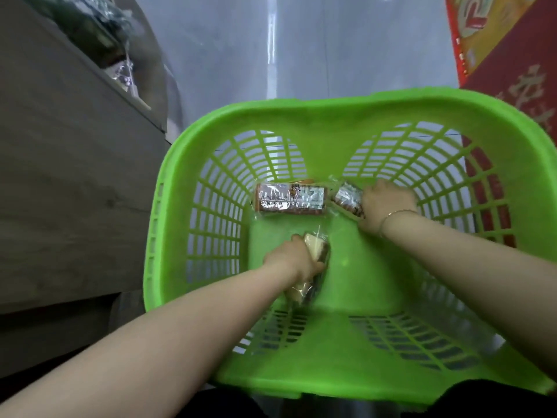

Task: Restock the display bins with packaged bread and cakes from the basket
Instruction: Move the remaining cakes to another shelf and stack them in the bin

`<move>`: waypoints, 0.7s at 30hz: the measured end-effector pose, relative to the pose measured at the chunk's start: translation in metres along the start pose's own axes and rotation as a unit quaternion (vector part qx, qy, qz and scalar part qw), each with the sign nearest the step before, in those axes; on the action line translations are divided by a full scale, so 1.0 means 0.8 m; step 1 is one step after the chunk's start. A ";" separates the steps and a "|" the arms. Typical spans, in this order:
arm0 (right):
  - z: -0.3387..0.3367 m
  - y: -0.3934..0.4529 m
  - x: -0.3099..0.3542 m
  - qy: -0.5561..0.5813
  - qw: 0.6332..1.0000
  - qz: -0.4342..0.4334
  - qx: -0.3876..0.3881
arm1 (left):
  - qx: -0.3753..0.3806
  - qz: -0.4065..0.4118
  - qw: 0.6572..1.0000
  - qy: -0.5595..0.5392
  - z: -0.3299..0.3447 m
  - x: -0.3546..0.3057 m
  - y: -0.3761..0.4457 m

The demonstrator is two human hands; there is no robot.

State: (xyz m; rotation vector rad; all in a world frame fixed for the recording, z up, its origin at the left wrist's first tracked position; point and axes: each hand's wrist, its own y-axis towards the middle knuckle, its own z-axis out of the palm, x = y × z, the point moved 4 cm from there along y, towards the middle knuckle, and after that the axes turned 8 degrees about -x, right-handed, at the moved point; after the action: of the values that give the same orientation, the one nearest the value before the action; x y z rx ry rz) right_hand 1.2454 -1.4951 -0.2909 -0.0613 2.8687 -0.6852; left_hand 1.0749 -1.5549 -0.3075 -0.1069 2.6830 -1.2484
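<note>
My left hand (291,259) is deep in the green basket (316,116), at about 7 o'clock on its floor. My fingers are curled round a pale cake pack (313,251). It looks soft and light, so I think a hard squeeze would squash it. The clear wrap looks slippery, so I hold the fat middle, not the thin crinkly end.

A bit farther, at 2 o'clock, my right hand (387,203) is wrapped round a brown cake pack (346,197). I think it is soft and light too.

At 11 o'clock a long brown pack (291,199) lies flat by itself, just beside the one in my right hand. No hand is on it.

The basket walls are tall all round, so I think I must lift straight up before going sideways. The top is wide open.

Far off at 10 o'clock is a grey display bin (60,161) with shiny packs (99,34) in it. The bin's edge is near the basket's left rim.
</note>
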 end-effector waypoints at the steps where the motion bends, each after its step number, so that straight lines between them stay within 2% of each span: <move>1: 0.002 -0.002 0.000 0.019 0.999 0.019 0.031 | 0.016 0.023 1.000 0.008 -0.007 -0.002 -0.005; 4: -0.002 -0.008 -0.006 0.125 0.985 0.062 0.106 | 0.028 0.118 0.992 0.036 -0.046 -0.011 -0.029; 6: -0.014 -0.008 -0.017 0.240 0.959 0.094 0.121 | -0.075 0.190 0.972 0.116 -0.085 -0.011 -0.048; 8: -0.029 -0.007 -0.030 0.362 0.916 0.132 0.113 | -0.212 0.256 0.917 0.219 -0.121 -0.012 -0.062; 9: -0.036 -0.007 -0.035 0.404 0.897 0.139 0.110 | -0.243 0.273 0.895 0.257 -0.133 -0.013 -0.064; 11: -0.045 -0.011 -0.042 0.480 0.855 0.137 0.139 | -0.223 0.277 0.882 0.310 -0.147 -0.015 -0.056; 14: -0.046 -0.023 -0.042 0.577 0.777 0.117 0.224 | -0.134 0.248 0.894 0.348 -0.147 -0.020 -0.029; 17: -0.038 -0.033 -0.043 0.622 0.734 0.105 0.253 | -0.069 0.224 0.918 0.321 -0.136 -0.016 -0.012; 21: -0.028 -0.046 -0.035 0.655 0.696 0.105 0.274 | -0.056 0.223 0.929 0.289 -0.112 -0.006 -0.014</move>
State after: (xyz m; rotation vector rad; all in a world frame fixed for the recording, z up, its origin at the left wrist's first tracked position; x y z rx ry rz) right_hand 1.2682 -1.5159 -0.2495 1.3441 3.4267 -2.1766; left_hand 1.0620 -1.4944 -0.2420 0.9440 2.9799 -1.0982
